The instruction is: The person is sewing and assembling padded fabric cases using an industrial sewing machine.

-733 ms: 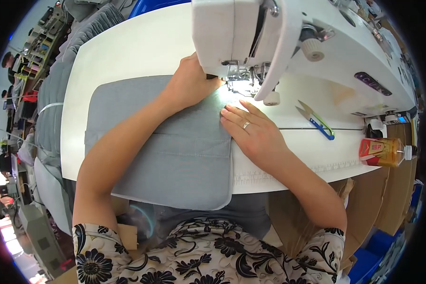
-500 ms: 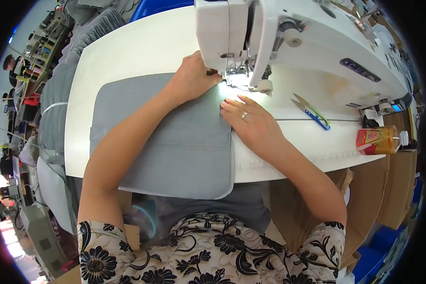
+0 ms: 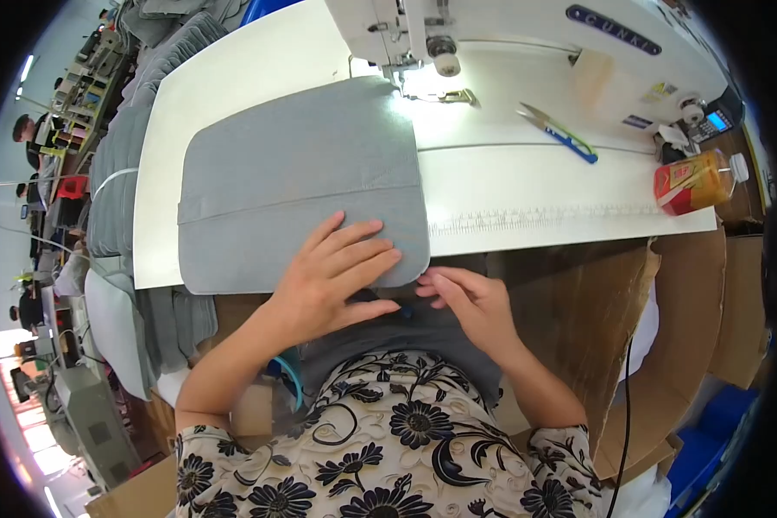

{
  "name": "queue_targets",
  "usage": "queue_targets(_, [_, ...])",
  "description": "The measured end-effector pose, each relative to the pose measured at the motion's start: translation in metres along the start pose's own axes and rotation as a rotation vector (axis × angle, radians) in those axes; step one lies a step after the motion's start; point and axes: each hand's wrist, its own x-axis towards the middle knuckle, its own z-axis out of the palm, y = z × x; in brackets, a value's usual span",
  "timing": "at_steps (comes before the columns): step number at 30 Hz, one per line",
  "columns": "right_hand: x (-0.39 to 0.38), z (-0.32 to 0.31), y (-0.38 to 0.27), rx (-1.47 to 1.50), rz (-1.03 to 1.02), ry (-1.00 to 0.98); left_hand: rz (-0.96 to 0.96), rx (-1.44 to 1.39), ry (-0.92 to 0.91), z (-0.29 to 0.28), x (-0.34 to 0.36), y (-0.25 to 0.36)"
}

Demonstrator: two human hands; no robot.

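White table (image 3: pixel 501 177), lit at its far side by the lamp of a sewing machine (image 3: pixel 363 26). Directions take the grey panel as the dial's centre.

Left hand (image 3: pixel 324 281): on the panel (image 3: pixel 268 164) at five o'clock, palm down, fingers spread, thumb over the near edge; it grips nothing. Right hand (image 3: pixel 483 315): just off the near corner at four o'clock, thumb and fingertips drawn narrow; whether they pinch the corner cannot be told.

Panel lies flat on the table, its near edge slightly overhanging. Its far corner reaches the machine's needle area at one o'clock; whether the foot presses on it is unclear.

Beyond: snips (image 3: pixel 561 134) between two and three, a bottle (image 3: pixel 699 183) at three, a printed scale (image 3: pixel 535 216) between three and four, a cardboard box (image 3: pixel 691 337) at four, stacked grey fabric (image 3: pixel 116 186) at nine.

Progress: one seam (image 3: pixel 298 196) crosses the panel and appears complete. The piece is not yet clear of the machine; stitching left along the edges cannot be judged.

Change from the earlier frame: the left hand has left the needle area, the right hand has left the panel's right edge, and both are now at the near side. Snips remain on the table.
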Motion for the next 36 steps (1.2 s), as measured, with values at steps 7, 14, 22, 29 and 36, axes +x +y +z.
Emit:
queue_targets(7, [0.018,0.032,0.026,0.403,0.080,-0.005,0.021,0.031,0.032,0.007,-0.015,-0.016])
queue_targets(14, [0.011,0.043,0.024,0.454,0.057,0.050,-0.139,0.012,0.173,-0.027,-0.002,0.003])
queue_targets(22, [0.011,0.036,0.034,0.397,-0.038,0.043,0.211,0.212,0.090,0.009,0.003,0.008])
queue_targets(29, [0.011,0.029,0.037,0.322,-0.013,-0.001,0.230,0.227,0.071,0.014,0.005,0.011])
queue_targets(36, [0.011,0.010,0.017,-0.371,-0.567,0.131,0.344,0.330,0.106,0.017,0.005,0.003])
